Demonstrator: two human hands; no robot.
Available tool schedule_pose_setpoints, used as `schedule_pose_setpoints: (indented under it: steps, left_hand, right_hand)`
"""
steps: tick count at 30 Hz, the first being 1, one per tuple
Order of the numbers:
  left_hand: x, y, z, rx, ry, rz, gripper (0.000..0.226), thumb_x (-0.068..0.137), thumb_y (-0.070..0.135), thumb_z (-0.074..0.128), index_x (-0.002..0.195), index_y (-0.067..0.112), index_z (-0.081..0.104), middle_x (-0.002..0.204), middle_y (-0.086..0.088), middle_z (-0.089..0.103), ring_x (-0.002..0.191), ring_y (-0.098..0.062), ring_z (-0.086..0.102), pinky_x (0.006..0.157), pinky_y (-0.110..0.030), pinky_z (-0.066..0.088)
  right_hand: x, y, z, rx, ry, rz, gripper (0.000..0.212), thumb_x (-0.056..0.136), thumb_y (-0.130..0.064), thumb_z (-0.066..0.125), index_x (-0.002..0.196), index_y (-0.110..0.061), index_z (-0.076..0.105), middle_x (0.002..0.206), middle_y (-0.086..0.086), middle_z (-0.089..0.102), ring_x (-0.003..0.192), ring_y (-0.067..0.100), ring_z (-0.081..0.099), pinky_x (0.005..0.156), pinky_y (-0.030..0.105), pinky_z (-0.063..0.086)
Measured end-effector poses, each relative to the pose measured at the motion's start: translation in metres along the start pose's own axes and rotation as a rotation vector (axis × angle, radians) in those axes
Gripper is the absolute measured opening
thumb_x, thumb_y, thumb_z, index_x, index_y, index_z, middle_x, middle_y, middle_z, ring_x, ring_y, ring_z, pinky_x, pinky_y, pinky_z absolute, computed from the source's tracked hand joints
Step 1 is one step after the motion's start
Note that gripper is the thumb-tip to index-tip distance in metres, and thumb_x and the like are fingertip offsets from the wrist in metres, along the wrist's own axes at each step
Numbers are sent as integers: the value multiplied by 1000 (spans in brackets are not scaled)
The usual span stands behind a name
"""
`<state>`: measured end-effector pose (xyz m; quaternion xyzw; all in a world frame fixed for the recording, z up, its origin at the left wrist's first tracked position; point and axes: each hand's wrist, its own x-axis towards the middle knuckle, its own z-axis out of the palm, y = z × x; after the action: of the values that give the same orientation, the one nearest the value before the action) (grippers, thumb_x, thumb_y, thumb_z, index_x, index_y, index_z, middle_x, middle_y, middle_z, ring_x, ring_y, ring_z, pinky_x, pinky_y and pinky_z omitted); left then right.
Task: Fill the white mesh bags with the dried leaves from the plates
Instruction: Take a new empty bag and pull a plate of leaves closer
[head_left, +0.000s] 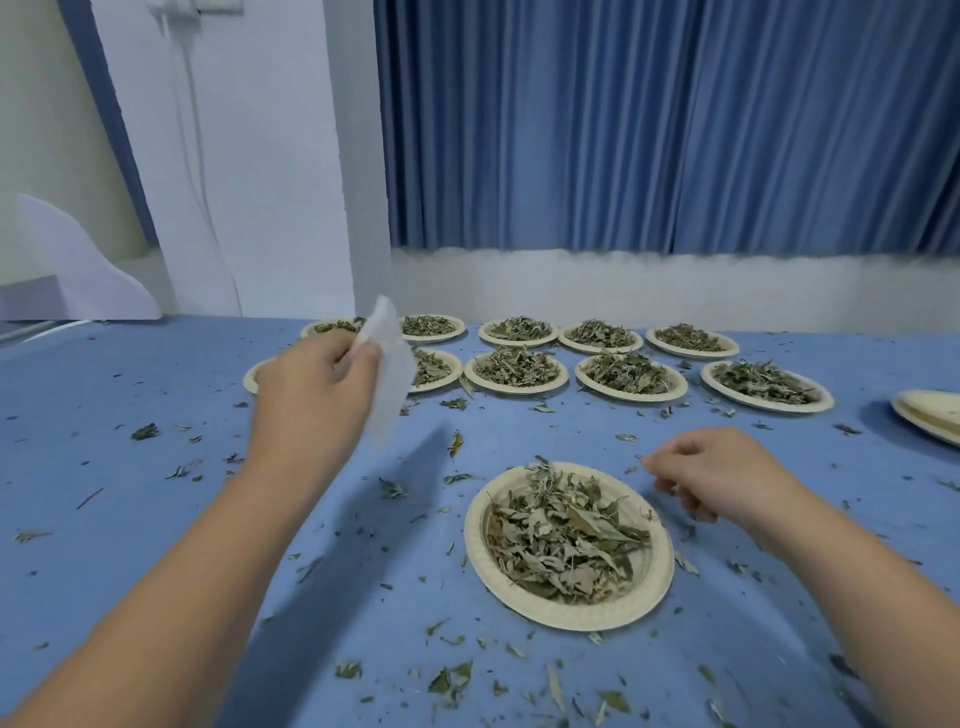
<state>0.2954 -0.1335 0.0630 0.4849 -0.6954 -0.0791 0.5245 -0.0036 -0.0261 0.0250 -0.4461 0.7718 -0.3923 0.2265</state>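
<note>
The white mesh bag (388, 379) is held up over the blue table (156, 395) by the left hand (311, 387), pinched near its upper end between thumb and curled fingers (363, 354), and hangs limp in front of the far plates (519, 368). The right hand (719, 475) is poised just right of the near plate (652, 597), fingers loosely curled with nothing seen in them (leaf crumbs are strewn everywhere). The dried leaves (566, 535) are heaped on that plate.
</note>
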Motion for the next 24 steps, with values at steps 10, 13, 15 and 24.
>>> schedule_pose_setpoints:
  steps: [10,13,15,24]
  left_hand:
    - [-30,-7,58,150,-354,175,29,95,34,56,75,13,62,74,3,55,71,-19,52,60,-36,43]
    - [-30,-9,58,67,-354,93,24,91,32,62,74,15,64,74,4,56,70,-15,52,59,-34,41]
    - [-31,-11,58,11,-377,79,21,88,30,65,70,20,62,73,6,55,68,-11,53,59,-32,40]
    - [-32,-13,57,-83,-359,8,26,82,29,71,62,25,56,68,9,55,65,-2,51,50,-20,29]
  right_hand:
    - [-31,-46,30,137,94,-358,17,89,-20,63,74,-23,70,69,2,69,48,10,51,46,23,44]
    - [-29,-73,52,140,-64,-366,6,88,-22,62,87,-26,66,72,-3,72,49,10,58,47,29,48]
    - [-23,-90,67,60,-118,-358,11,87,-27,62,98,-24,61,73,1,72,46,12,59,47,29,50]
    - [3,-103,94,-147,-169,-248,36,85,-24,60,119,-24,50,71,5,65,50,21,64,48,28,52]
